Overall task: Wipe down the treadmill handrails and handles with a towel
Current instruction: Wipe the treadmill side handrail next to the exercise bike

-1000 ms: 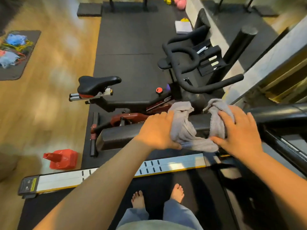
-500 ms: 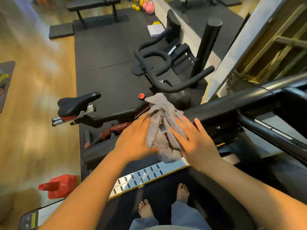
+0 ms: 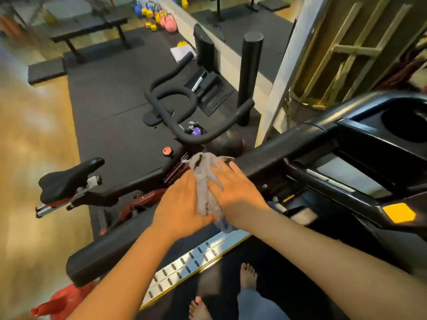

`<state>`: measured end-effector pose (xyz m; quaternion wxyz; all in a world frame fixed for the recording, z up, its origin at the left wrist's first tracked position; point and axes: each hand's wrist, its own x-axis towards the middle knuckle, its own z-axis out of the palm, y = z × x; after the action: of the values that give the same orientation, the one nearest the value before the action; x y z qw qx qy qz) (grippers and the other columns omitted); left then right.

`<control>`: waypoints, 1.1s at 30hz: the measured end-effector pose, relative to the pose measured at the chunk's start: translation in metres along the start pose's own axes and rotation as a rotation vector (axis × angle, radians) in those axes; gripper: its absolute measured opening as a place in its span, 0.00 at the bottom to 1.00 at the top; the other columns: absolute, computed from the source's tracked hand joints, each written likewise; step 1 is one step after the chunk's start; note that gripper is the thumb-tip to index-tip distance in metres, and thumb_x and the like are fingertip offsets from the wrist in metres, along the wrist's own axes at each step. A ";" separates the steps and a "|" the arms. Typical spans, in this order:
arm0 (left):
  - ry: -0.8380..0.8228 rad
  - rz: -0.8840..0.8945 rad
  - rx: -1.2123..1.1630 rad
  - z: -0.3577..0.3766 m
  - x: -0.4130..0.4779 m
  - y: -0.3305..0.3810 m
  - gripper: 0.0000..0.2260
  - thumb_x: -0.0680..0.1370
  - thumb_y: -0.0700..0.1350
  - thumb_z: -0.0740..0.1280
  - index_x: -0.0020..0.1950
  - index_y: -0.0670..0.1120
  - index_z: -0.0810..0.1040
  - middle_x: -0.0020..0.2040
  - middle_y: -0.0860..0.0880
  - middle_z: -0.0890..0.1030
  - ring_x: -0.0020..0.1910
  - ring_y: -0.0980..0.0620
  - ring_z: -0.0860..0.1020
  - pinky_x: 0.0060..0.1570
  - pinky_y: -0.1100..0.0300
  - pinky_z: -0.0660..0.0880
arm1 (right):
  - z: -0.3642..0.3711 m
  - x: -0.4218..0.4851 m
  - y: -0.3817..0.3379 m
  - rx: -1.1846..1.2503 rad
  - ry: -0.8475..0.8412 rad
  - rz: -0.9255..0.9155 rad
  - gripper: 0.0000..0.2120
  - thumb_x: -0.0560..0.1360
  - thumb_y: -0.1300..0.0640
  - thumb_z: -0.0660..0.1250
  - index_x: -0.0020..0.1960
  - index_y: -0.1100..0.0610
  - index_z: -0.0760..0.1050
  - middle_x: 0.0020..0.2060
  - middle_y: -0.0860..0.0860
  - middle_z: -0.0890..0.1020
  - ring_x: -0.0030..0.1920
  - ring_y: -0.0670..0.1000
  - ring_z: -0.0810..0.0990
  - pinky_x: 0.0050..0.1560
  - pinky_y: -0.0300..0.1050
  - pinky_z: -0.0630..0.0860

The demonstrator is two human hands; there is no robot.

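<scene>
Your left hand (image 3: 182, 204) and right hand (image 3: 233, 192) press side by side on the grey towel (image 3: 204, 181), which is bunched between them and draped over the black treadmill handrail (image 3: 277, 155). Both hands lie flat with fingers spread, palms down on the cloth rather than curled around it. The rail runs diagonally from lower left up to the console (image 3: 381, 135). Just beyond the rail stands an exercise bike (image 3: 175, 125), its saddle (image 3: 69, 179) to the left. Your bare feet (image 3: 248, 274) stand on the treadmill belt.
</scene>
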<state>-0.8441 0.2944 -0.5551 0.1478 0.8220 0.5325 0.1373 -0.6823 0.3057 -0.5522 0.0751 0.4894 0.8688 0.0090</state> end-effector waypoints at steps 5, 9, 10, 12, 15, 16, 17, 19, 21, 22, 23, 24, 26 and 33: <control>0.010 -0.069 0.026 0.001 0.002 0.003 0.47 0.66 0.67 0.70 0.78 0.52 0.55 0.71 0.55 0.68 0.64 0.53 0.73 0.57 0.58 0.73 | -0.012 -0.040 0.107 -0.011 0.089 0.157 0.31 0.65 0.51 0.70 0.68 0.52 0.73 0.71 0.55 0.69 0.73 0.56 0.64 0.73 0.65 0.55; 0.050 -0.067 0.111 0.008 0.026 0.027 0.40 0.66 0.72 0.64 0.72 0.52 0.64 0.59 0.54 0.74 0.53 0.53 0.75 0.49 0.57 0.74 | -0.027 -0.040 0.166 0.067 0.061 0.576 0.24 0.71 0.50 0.61 0.67 0.47 0.70 0.75 0.50 0.62 0.77 0.51 0.53 0.75 0.60 0.40; 0.057 -0.048 0.125 0.011 0.035 0.035 0.40 0.66 0.72 0.65 0.72 0.51 0.64 0.59 0.54 0.74 0.53 0.52 0.75 0.48 0.56 0.74 | -0.025 -0.037 0.166 0.063 0.052 0.635 0.26 0.72 0.51 0.60 0.70 0.49 0.68 0.76 0.52 0.60 0.77 0.52 0.51 0.75 0.59 0.40; 0.045 -0.020 0.119 0.015 0.049 0.044 0.42 0.65 0.71 0.67 0.72 0.50 0.63 0.60 0.54 0.74 0.55 0.53 0.75 0.50 0.57 0.74 | -0.018 -0.024 0.151 -0.010 0.071 0.588 0.31 0.71 0.52 0.61 0.73 0.56 0.64 0.75 0.57 0.61 0.76 0.58 0.54 0.75 0.60 0.50; 0.006 -0.007 0.083 0.016 0.058 0.045 0.44 0.62 0.70 0.68 0.72 0.50 0.63 0.63 0.54 0.73 0.57 0.51 0.75 0.50 0.55 0.74 | -0.007 -0.007 0.098 0.036 0.078 0.391 0.35 0.65 0.49 0.52 0.72 0.55 0.62 0.69 0.57 0.65 0.69 0.61 0.64 0.65 0.59 0.66; -0.001 -0.011 0.062 0.016 0.058 0.045 0.45 0.62 0.69 0.69 0.73 0.50 0.62 0.64 0.53 0.73 0.58 0.51 0.75 0.52 0.54 0.75 | -0.006 -0.007 0.080 0.091 0.050 0.329 0.37 0.64 0.47 0.49 0.74 0.55 0.59 0.71 0.56 0.63 0.71 0.60 0.62 0.66 0.58 0.66; 0.003 -0.011 0.041 0.016 0.057 0.046 0.46 0.62 0.68 0.69 0.74 0.50 0.61 0.66 0.53 0.72 0.60 0.51 0.75 0.53 0.55 0.75 | -0.006 -0.010 0.068 0.151 0.047 0.268 0.38 0.66 0.45 0.48 0.75 0.55 0.57 0.73 0.55 0.61 0.73 0.59 0.60 0.69 0.59 0.64; 0.022 -0.001 0.030 0.017 0.054 0.046 0.47 0.64 0.67 0.70 0.76 0.49 0.59 0.69 0.52 0.71 0.63 0.52 0.73 0.56 0.57 0.73 | -0.009 -0.024 0.067 0.240 0.085 0.130 0.35 0.71 0.45 0.49 0.76 0.56 0.60 0.75 0.55 0.63 0.75 0.57 0.59 0.73 0.61 0.58; 0.038 0.006 0.060 0.017 0.051 0.044 0.48 0.63 0.69 0.69 0.76 0.48 0.59 0.68 0.52 0.72 0.61 0.52 0.73 0.55 0.60 0.72 | -0.014 -0.039 0.090 0.180 0.191 0.032 0.27 0.73 0.50 0.51 0.70 0.54 0.70 0.71 0.54 0.70 0.73 0.55 0.65 0.72 0.65 0.59; 0.036 0.009 0.074 0.016 0.050 0.044 0.48 0.63 0.70 0.68 0.76 0.48 0.59 0.67 0.53 0.72 0.61 0.52 0.73 0.55 0.60 0.71 | -0.016 -0.045 0.107 0.177 0.225 0.068 0.25 0.73 0.51 0.52 0.66 0.52 0.75 0.69 0.53 0.73 0.71 0.54 0.68 0.70 0.67 0.59; 0.031 0.012 0.074 0.015 0.051 0.044 0.48 0.63 0.71 0.68 0.76 0.49 0.60 0.67 0.54 0.72 0.61 0.53 0.73 0.54 0.61 0.71 | -0.017 -0.050 0.129 0.179 0.255 0.145 0.23 0.73 0.52 0.52 0.62 0.51 0.78 0.66 0.52 0.76 0.69 0.53 0.70 0.70 0.67 0.59; 0.031 0.017 0.063 0.014 0.051 0.043 0.46 0.63 0.72 0.67 0.74 0.50 0.62 0.65 0.55 0.72 0.59 0.54 0.73 0.53 0.61 0.71 | -0.018 -0.054 0.152 0.158 0.256 0.251 0.23 0.72 0.51 0.51 0.58 0.50 0.80 0.65 0.52 0.77 0.68 0.53 0.72 0.71 0.67 0.57; 0.070 0.043 0.047 0.011 0.051 0.044 0.39 0.64 0.71 0.68 0.68 0.51 0.67 0.59 0.56 0.72 0.55 0.55 0.74 0.49 0.61 0.72 | -0.020 -0.064 0.194 0.059 0.183 0.476 0.23 0.71 0.51 0.51 0.57 0.48 0.81 0.64 0.52 0.78 0.69 0.53 0.71 0.73 0.66 0.52; 0.041 0.043 0.092 0.018 0.052 0.040 0.46 0.66 0.69 0.67 0.75 0.44 0.62 0.71 0.49 0.69 0.68 0.50 0.70 0.62 0.57 0.71 | -0.027 -0.039 0.144 0.028 0.309 0.566 0.17 0.72 0.58 0.57 0.56 0.58 0.79 0.59 0.60 0.76 0.59 0.60 0.71 0.57 0.59 0.73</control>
<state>-0.7827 0.3248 -0.5525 0.0958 0.8363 0.5232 0.1329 -0.5437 0.3493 -0.5075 -0.0699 0.7053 0.6995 0.0919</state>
